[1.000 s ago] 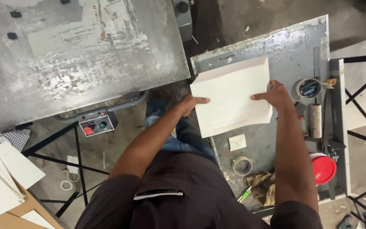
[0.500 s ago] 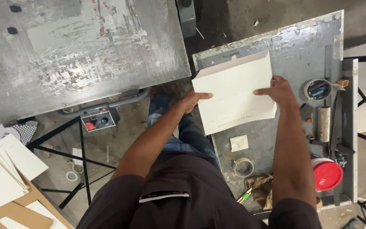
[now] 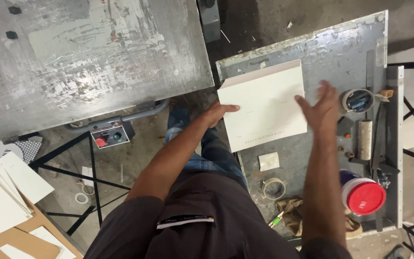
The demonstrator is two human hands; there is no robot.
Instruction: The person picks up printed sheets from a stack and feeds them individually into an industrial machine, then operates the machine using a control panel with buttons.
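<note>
A thick stack of cream paper sheets (image 3: 263, 106) lies on a worn grey metal table (image 3: 331, 48). My left hand (image 3: 220, 112) presses against the stack's left edge. Over the stack's right edge my right hand (image 3: 321, 110) hovers, lifted off the paper with its fingers spread and nothing in it.
A large scratched metal machine bed (image 3: 87, 62) fills the upper left, with a red-and-green button box (image 3: 107, 136) below it. On the table: a tape roll (image 3: 358, 100), a roller (image 3: 364, 140), a red-lidded tub (image 3: 364, 195), a small white card (image 3: 268, 161), a masking tape ring (image 3: 274, 188). Paper sheets (image 3: 1, 201) lie at lower left.
My right hand has let go of the stack's right edge and risen with its fingers apart. My left hand stays at the left edge.
</note>
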